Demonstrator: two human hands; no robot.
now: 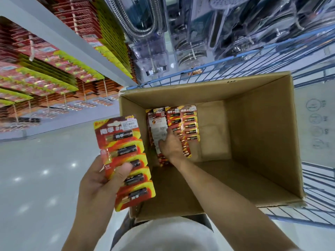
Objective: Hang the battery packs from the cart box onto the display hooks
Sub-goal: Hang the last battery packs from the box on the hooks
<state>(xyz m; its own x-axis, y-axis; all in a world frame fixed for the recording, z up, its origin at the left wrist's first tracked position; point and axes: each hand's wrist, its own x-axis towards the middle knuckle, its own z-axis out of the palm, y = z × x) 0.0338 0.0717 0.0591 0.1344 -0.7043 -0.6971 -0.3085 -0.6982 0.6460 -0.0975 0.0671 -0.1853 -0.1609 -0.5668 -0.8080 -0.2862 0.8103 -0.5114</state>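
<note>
My left hand (101, 180) grips a strip pack of batteries (126, 160) beside the cardboard box (253, 142); my right hand (170, 145) pinches a back-facing pack (158, 127) from the pile inside. Restocking mid-pick — next, I judge, lift it clear and carry both to the display hooks (31, 49).

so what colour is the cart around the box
Blue wire cart, clearest in the head view beyond the cardboard box.
</note>
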